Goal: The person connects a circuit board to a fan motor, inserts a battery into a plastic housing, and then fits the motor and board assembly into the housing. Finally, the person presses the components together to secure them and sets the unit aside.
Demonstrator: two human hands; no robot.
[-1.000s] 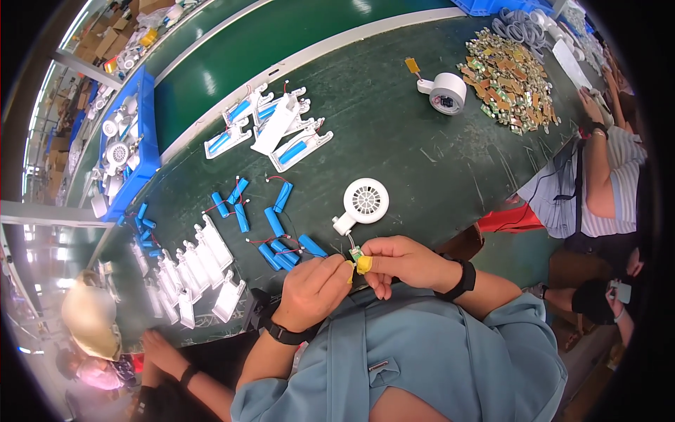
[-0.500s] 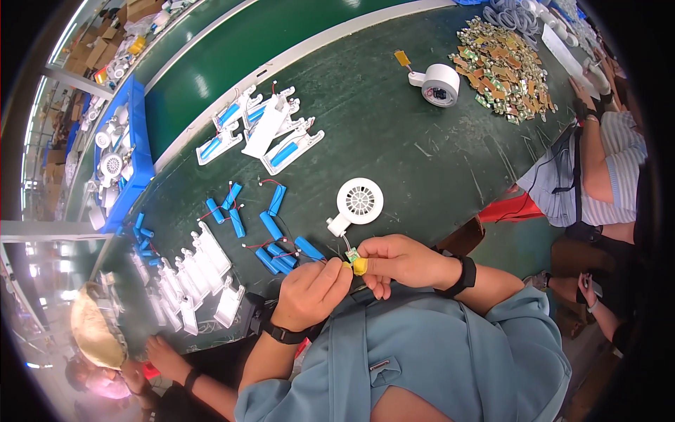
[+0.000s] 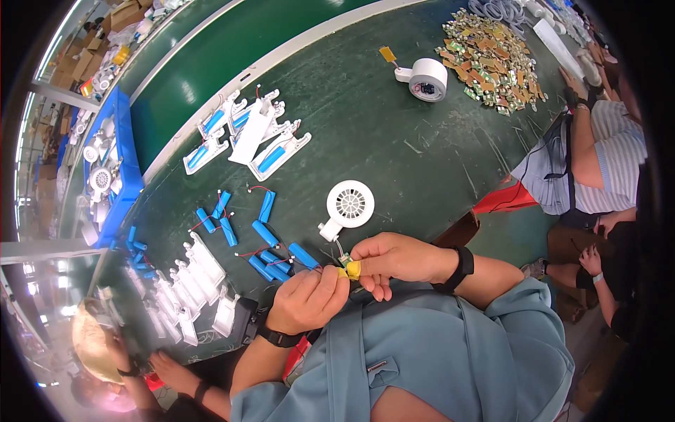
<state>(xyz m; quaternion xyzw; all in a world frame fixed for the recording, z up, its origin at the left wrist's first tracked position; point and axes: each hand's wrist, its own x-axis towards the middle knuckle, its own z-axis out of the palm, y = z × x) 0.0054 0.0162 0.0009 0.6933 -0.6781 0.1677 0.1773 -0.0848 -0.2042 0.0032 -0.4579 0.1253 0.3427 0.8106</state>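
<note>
Both hands meet over the near edge of the tabletop [image 3: 411,172]; the right hand [image 3: 401,264] pinches a small circuit board [image 3: 344,259] between thumb and fingers, a yellow cover [image 3: 354,271] on its thumb tip; the left hand [image 3: 307,299] is close against it with fingertips bunched, though from my post I cannot tell what lies between them; a thin wire [image 3: 339,247] runs from the board to a white fan [image 3: 351,205] lying just beyond; left of that fan I see loose blue batteries [image 3: 304,256], the nearest just beside the left hand; farther left, white cases [image 3: 207,257] lie in a row; beyond the batteries are white cases with batteries in them [image 3: 280,155]; toward the far right I make out a second fan [image 3: 427,79] near a heap of circuit boards [image 3: 492,60]; a blue bin [image 3: 126,183] of white parts stands at the left.
</note>
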